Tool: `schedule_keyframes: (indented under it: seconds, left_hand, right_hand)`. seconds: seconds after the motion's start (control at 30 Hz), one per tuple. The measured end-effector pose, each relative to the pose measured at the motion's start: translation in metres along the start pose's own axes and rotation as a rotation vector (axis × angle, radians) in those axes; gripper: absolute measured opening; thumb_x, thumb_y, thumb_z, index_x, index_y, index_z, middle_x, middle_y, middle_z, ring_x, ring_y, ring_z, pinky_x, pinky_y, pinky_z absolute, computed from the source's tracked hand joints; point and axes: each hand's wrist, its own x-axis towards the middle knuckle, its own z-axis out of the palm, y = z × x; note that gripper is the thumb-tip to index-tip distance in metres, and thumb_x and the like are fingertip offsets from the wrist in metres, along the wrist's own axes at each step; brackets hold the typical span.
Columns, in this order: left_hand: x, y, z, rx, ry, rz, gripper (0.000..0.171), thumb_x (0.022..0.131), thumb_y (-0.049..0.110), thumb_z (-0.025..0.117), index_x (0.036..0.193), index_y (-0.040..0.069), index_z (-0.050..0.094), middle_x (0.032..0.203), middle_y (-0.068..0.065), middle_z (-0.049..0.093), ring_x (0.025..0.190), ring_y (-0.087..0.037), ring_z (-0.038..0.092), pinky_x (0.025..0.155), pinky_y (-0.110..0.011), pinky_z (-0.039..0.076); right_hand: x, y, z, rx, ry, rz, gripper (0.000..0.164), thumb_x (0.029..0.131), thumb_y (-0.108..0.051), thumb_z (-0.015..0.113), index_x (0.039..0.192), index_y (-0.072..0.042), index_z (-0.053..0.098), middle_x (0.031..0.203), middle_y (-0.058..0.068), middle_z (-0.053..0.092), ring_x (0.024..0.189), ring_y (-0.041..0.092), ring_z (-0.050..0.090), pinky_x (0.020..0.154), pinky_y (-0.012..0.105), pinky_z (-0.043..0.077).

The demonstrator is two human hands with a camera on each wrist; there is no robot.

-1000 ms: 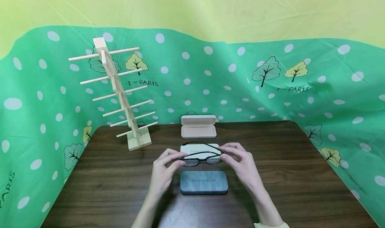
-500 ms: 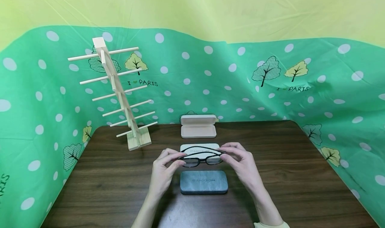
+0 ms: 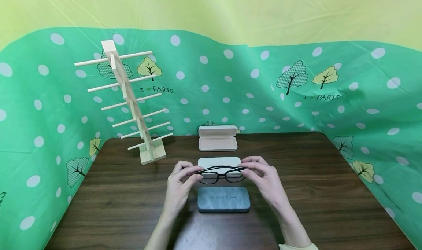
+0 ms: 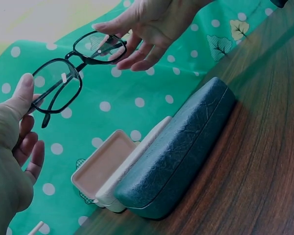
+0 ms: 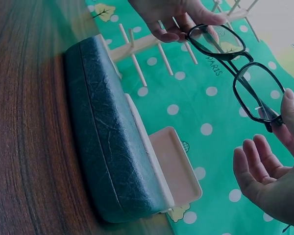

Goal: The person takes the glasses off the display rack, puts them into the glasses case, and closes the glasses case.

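Note:
A pair of black-framed eyeglasses [image 3: 222, 175] is held in the air above the table, lenses toward me. My left hand [image 3: 179, 183] pinches its left end between thumb and fingers, while my right hand [image 3: 265, 178] pinches the right end. Both temples lie folded, crossing behind the lenses, as the left wrist view shows with the glasses [image 4: 90, 60]. Below them, a closed blue-grey glasses case [image 3: 223, 199] rests on the table. Behind the glasses lies a closed white case [image 3: 219, 161], partly covered by them.
An opened glasses case [image 3: 217, 144] with a pale interior stands at the table's back edge. A wooden rack [image 3: 134, 109] with several pegs stands at the back left. A green and yellow printed cloth [image 3: 227, 85] hangs behind the brown wooden table [image 3: 329, 191].
The temples have come down from raised arcs above the frame to lie close together against it. Both hands have stayed almost in place, still holding the eyeglasses.

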Motion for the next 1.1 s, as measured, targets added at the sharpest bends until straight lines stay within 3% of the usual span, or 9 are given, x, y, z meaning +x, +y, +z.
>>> schedule_keyframes:
  seconds: [0.23,0.47,0.7,0.93,1.1]
  left_hand:
    - [0.0005,0.0004,0.0003,-0.039,-0.005,-0.024,0.019,0.083,0.0,0.08,0.1,0.006,0.079,0.107,-0.009,0.061,0.089,-0.009,0.064,0.082,-0.022,0.055]
    - [0.0011,0.0004,-0.0005,-0.035,0.004,-0.042,0.016,0.083,0.0,0.081,0.098,0.006,0.08,0.11,-0.011,0.064,0.092,-0.01,0.065,0.082,-0.019,0.055]
    - [0.0008,0.0006,-0.0009,-0.006,0.0,-0.047,0.014,0.085,0.005,0.081,0.098,0.009,0.081,0.113,-0.008,0.067,0.103,-0.009,0.064,0.086,-0.016,0.052]
    - [0.0012,0.0003,-0.0003,0.031,0.013,-0.039,0.011,0.084,0.008,0.082,0.094,0.013,0.082,0.111,-0.005,0.069,0.11,-0.012,0.061,0.09,-0.015,0.049]
    - [0.0009,-0.002,-0.0007,0.037,0.028,-0.038,0.012,0.083,0.007,0.083,0.093,0.014,0.082,0.109,-0.005,0.069,0.11,-0.013,0.062,0.09,-0.015,0.049]
  right_hand:
    - [-0.0001,-0.0028,-0.0011,0.003,0.017,0.005,0.019,0.095,-0.009,0.072,0.111,-0.001,0.077,0.123,0.013,0.065,0.11,0.002,0.062,0.092,0.016,0.052]
    - [0.0009,-0.0021,-0.0017,-0.036,0.07,0.002,0.015,0.097,-0.011,0.071,0.108,-0.004,0.078,0.121,0.017,0.065,0.11,0.0,0.061,0.091,0.017,0.052]
    - [0.0016,0.0001,-0.0002,-0.019,0.094,-0.001,0.014,0.096,-0.009,0.071,0.105,-0.002,0.078,0.117,0.009,0.067,0.109,-0.001,0.061,0.089,0.016,0.052]
    - [0.0009,0.001,-0.0016,-0.04,0.062,0.027,0.015,0.097,-0.011,0.07,0.107,-0.004,0.078,0.121,0.019,0.066,0.11,-0.001,0.061,0.091,0.016,0.051]
    - [0.0008,0.0015,-0.0048,-0.069,-0.001,0.061,0.018,0.098,-0.015,0.069,0.112,-0.007,0.078,0.124,0.016,0.067,0.113,-0.001,0.06,0.094,0.016,0.048]
